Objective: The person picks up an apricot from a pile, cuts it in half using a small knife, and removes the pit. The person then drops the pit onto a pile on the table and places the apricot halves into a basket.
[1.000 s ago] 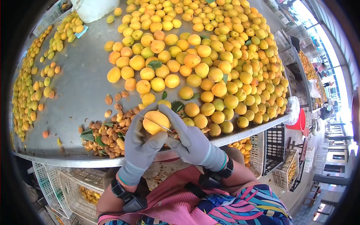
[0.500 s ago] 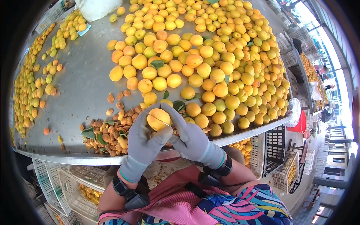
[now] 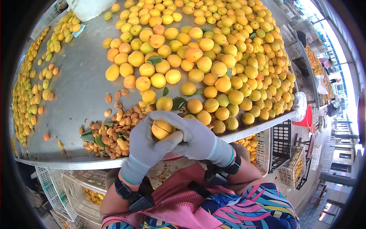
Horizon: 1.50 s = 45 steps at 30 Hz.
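A yellow apricot with a dark slit across its skin sits between my two gloved hands, above the table's front edge. My left hand is closed around its near and left side, thumb bent across the front. Over the top and right of the apricot curls my right hand, its fingers pressed against the fruit and close to the left thumb. Whatever else may lie inside the right palm is hidden. Just left of the hands is a heap of brown apricot pits with a few green leaves.
Many whole apricots cover the metal table ahead and right. Greener fruit lies along the left side. Crates with apricot pieces stand below the edge. A red bucket and black crate are at right.
My right hand has moved inward and wrapped over the apricot. The thin line across the fruit now shows as a dark open slit. Both hands sit slightly lower.
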Each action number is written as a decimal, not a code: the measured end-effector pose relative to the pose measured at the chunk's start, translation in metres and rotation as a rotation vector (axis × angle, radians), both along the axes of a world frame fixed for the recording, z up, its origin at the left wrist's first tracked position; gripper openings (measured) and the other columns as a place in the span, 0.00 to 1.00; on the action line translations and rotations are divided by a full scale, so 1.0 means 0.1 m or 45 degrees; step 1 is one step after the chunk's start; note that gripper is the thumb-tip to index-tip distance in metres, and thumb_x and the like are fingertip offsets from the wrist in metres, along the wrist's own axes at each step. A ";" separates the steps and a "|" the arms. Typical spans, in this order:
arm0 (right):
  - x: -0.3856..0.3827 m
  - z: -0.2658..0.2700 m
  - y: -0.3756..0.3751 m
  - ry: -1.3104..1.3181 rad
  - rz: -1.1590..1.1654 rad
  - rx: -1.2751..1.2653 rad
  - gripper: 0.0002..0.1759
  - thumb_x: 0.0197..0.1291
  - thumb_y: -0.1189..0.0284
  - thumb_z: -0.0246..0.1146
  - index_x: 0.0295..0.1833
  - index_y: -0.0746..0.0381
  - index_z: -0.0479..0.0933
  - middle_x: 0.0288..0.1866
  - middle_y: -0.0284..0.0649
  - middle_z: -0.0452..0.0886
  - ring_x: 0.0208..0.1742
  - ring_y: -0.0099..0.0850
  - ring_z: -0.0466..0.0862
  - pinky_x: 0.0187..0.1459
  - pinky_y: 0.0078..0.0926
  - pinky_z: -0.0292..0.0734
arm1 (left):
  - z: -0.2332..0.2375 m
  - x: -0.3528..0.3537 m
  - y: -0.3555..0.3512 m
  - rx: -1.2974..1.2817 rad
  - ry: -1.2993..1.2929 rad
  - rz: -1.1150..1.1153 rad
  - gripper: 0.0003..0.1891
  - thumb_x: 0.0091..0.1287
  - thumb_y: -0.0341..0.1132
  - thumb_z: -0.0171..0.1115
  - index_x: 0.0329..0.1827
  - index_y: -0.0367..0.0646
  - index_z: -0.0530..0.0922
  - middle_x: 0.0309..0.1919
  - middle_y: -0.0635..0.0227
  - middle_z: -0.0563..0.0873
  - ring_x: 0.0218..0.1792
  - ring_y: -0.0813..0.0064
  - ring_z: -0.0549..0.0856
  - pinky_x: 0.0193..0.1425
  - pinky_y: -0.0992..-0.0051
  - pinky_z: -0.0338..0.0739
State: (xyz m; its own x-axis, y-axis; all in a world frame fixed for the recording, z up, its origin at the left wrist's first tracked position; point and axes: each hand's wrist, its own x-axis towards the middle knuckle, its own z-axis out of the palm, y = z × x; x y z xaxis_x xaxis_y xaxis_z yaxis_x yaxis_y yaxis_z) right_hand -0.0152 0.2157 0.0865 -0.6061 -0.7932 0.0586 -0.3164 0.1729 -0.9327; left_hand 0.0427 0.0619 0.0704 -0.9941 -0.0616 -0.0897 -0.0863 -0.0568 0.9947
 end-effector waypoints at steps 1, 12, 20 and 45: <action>-0.01 -0.01 0.00 -0.004 -0.006 0.001 0.44 0.48 0.72 0.68 0.73 0.55 0.58 0.55 0.50 0.78 0.51 0.51 0.81 0.49 0.38 0.77 | -0.01 0.00 -0.01 -0.049 -0.045 -0.021 0.18 0.54 0.36 0.72 0.45 0.38 0.79 0.38 0.65 0.86 0.38 0.75 0.85 0.44 0.75 0.79; -0.01 -0.05 -0.03 0.017 0.076 -0.169 0.43 0.44 0.74 0.74 0.69 0.57 0.65 0.59 0.45 0.78 0.52 0.45 0.83 0.52 0.31 0.77 | 0.15 -0.10 -0.18 -0.074 0.242 -0.418 0.12 0.54 0.22 0.56 0.42 0.33 0.78 0.35 0.59 0.85 0.37 0.73 0.83 0.45 0.75 0.78; -0.03 0.02 -0.05 -0.087 0.061 -0.123 0.38 0.48 0.74 0.73 0.67 0.58 0.67 0.60 0.43 0.78 0.48 0.40 0.85 0.48 0.29 0.79 | 0.07 -0.05 -0.20 -0.048 0.151 -0.313 0.12 0.54 0.25 0.62 0.42 0.40 0.81 0.41 0.65 0.86 0.42 0.73 0.82 0.52 0.74 0.74; -0.01 0.37 0.29 -0.981 -0.466 -0.177 0.33 0.60 0.72 0.64 0.69 0.59 0.60 0.32 0.34 0.80 0.19 0.18 0.76 0.19 0.14 0.69 | -0.07 -0.08 -0.13 0.455 0.031 -0.023 0.26 0.69 0.32 0.60 0.69 0.38 0.64 0.61 0.61 0.75 0.53 0.73 0.81 0.54 0.76 0.78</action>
